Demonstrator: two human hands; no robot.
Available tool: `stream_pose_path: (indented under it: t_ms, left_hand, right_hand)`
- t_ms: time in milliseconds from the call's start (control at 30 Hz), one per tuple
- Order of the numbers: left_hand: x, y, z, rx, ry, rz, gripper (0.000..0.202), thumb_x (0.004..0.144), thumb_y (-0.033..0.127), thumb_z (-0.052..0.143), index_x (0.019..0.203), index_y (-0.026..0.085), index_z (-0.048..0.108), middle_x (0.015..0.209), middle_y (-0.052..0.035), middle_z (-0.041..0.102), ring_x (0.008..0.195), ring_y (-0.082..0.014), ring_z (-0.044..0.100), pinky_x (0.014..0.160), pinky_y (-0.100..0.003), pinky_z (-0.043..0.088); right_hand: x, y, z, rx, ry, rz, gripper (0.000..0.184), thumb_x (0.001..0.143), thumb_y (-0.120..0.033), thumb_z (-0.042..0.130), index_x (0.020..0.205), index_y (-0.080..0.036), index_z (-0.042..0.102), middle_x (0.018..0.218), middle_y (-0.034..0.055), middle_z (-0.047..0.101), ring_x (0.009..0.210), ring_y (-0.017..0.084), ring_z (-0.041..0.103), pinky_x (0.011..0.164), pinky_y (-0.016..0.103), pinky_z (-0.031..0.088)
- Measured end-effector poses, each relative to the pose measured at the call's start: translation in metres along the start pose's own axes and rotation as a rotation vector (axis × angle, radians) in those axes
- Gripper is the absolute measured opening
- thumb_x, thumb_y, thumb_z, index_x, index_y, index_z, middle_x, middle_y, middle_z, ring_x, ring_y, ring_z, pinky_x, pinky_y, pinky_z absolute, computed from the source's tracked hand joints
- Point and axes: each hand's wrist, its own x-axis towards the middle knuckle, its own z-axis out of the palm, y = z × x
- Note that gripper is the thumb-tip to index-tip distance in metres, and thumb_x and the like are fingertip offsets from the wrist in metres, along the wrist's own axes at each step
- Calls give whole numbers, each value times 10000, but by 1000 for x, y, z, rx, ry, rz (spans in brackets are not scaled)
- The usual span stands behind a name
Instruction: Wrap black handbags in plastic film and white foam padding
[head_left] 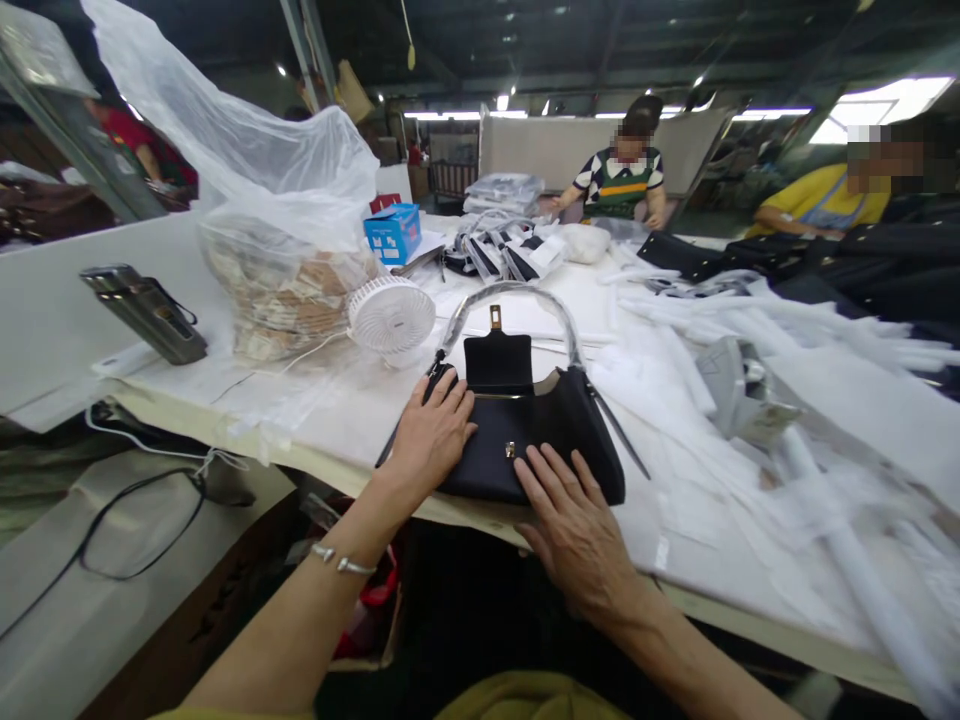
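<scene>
We see one black handbag (pixel 487 465), smooth and soft-cornered, at the near edge of one white table (pixel 337 410). Its single flap (pixel 497 365) is raised; its one arched handle (pixel 561 308) is wrapped in clear plastic. Our left hand (pixel 435 425) lies on its left side, fingers extended, slightly parted. Our right hand (pixel 574 520) rests open on its lower front, fingers spread. One round, ribbed fan (pixel 391 318) stands beyond, leftward.

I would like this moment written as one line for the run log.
left hand: on bag, left end | right hand: on bag, lower right | flap: open | handle: wrapped
</scene>
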Motion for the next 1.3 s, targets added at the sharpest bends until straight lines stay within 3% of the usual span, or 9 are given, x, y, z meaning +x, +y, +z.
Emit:
stream_pose_path:
  t_ms: [133,233,433,600,800,900,1033,1100,1300]
  left_hand:
    - [27,-23,16,-94,-138,-8,232,870,281,576,1061,226,696,1232,-109,671,1324,-333,449,1085,-513,348]
    - [44,-37,22,-99,-227,-13,249,867,345,577,1041,225,708,1180,-99,698,1184,-296,578,998,-411,440]
    - [52,-48,25,-35,-366,-41,298,900,362,513,1083,208,691,1140,-109,708,1122,-270,610,951,-375,452]
    - [49,-39,18,10,-443,-39,336,919,370,501,1169,212,661,1208,-102,682,1149,-262,596,976,-361,428]
    - [41,-25,13,22,-452,-17,335,933,341,500,1222,235,634,1315,-64,632,1270,-251,513,1083,-383,347]
    - [41,-26,13,37,-450,-64,350,948,347,476,1245,224,617,1348,-79,608,1296,-256,494,1082,-397,356]
    - [42,-34,13,66,-416,-136,333,963,365,435,1171,215,649,1296,-98,637,1280,-270,508,1021,-410,416]
    - [43,-38,14,74,-395,-152,321,962,369,433,1105,210,672,1209,-107,680,1226,-275,552,989,-410,440]
    - [50,-42,10,35,-289,-136,255,919,279,492,1042,180,692,1146,-130,705,1155,-302,608,993,-454,446]
  right_hand:
    - [22,10,-8,-6,27,43,586,881,-337,646,1420,-196,464,1423,104,531,1339,324,435,1172,565,219]
    - [38,18,-9,-21,35,64,528,881,-322,651,1368,-172,516,1343,129,598,1271,330,505,1141,555,268]
    - [68,27,-8,-19,-55,71,485,837,-363,723,1254,-159,583,1150,117,693,1071,294,611,1023,478,384]
    - [75,21,-18,-67,-238,109,231,820,-354,739,943,-173,666,883,79,700,864,281,626,761,391,447]
    - [61,17,-15,-4,-260,106,168,820,-298,732,928,-187,667,888,61,701,882,276,626,770,393,445]
    - [62,22,-12,38,-200,74,396,810,-318,750,1158,-169,634,1091,91,700,1022,279,618,910,410,435]
    - [76,37,-14,16,-156,73,586,797,-453,748,1274,-150,594,1300,135,623,1247,329,513,1132,504,247]
    - [83,44,-16,-2,-172,101,617,792,-514,731,1267,-141,602,1312,152,614,1273,345,491,1145,526,216]
    - [92,49,-19,36,-237,148,524,761,-541,748,1116,-166,662,1155,131,691,1127,306,595,1090,483,316]
